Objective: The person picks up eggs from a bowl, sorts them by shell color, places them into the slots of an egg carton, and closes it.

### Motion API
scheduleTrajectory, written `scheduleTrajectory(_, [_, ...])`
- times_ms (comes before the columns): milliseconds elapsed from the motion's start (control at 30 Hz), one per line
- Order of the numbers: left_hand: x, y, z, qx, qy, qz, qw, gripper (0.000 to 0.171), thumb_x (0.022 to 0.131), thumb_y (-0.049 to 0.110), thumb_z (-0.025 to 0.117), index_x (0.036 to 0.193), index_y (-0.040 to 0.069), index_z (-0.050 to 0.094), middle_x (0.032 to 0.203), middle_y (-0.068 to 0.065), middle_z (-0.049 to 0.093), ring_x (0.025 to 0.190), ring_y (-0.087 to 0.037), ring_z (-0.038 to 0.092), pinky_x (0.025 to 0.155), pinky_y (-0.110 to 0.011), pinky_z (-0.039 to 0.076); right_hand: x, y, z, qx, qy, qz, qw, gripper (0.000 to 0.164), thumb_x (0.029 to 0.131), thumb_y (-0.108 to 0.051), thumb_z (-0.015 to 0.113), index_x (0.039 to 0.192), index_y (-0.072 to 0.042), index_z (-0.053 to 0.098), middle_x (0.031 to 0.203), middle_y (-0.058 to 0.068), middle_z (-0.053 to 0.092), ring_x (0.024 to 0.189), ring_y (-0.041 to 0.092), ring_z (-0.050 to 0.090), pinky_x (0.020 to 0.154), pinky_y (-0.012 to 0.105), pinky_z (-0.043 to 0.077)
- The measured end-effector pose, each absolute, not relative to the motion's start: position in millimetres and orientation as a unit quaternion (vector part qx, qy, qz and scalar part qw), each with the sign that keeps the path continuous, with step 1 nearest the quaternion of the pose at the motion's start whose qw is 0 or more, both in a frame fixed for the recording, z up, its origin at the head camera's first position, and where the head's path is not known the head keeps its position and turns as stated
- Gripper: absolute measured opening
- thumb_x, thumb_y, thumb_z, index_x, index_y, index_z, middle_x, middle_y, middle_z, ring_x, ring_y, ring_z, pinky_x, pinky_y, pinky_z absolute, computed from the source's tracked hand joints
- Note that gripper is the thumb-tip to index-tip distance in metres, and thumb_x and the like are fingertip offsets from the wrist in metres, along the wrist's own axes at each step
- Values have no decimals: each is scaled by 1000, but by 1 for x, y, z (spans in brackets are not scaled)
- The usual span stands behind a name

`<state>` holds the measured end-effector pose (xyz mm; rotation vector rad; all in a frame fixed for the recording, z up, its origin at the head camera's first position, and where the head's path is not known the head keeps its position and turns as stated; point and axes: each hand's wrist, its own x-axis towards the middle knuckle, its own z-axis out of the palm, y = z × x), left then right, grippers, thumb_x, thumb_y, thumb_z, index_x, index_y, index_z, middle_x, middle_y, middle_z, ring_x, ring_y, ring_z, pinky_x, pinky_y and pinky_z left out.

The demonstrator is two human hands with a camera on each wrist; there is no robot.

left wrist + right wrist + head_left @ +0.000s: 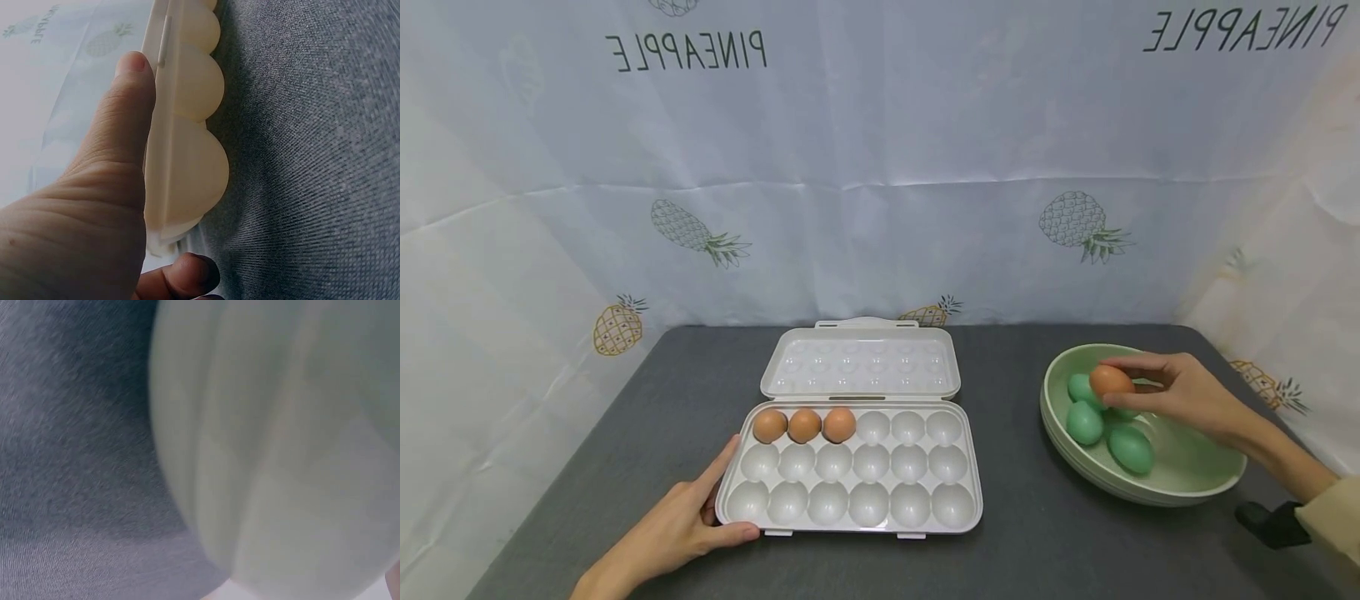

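Observation:
A white plastic egg carton (891, 506) lies with its lid (861, 362) folded back. Three brown eggs (805, 425) fill the left half of its back row. My left hand (673, 521) holds the carton's front left corner, the thumb along the front edge and the fingers at the left side. Over a pale green bowl (1195, 475), my right hand (1172, 392) pinches a brown egg (1111, 381) between thumb and fingers. Several green eggs (1131, 450) lie in the bowl below. In the right wrist view the bowl's outer wall (262, 456) hides most of the hand.
The dark grey table (1007, 500) runs between carton and bowl. A white curtain (880, 250) with pineapple prints hangs behind and at both sides. Near the right sleeve (1333, 521) is a black object (1270, 525).

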<state>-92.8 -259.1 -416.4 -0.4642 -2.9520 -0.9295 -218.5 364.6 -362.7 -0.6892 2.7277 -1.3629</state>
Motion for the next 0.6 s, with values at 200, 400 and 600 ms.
scheduleTrajectory(200, [-93,-259,-417,-154,-943,-293,17,113,78,44,87,161,2,23,64,20,39,59,8,39,59,-19,36,-218,361,-357,-222,861,-457,-17,50,91,3,72,140,1,60,125,-27,66,113,-13,62,81,18,56])
scheduleTrajectory(400, [-93,-259,-418,-154,-944,-290,16,113,78,44,87,161,2,23,65,20,39,60,8,40,61,-19,37,-217,349,-348,-194,862,-467,-42,57,92,-1,72,146,-9,56,128,-30,64,117,-19,56,84,12,52])
scheduleTrajectory(600, [-92,-259,-418,-158,-941,-297,21,113,78,43,87,162,4,22,63,20,40,58,8,40,58,-19,37,-214,329,-335,-169,842,-509,-52,54,90,3,73,142,-6,61,117,-24,72,112,-10,65,84,16,55])
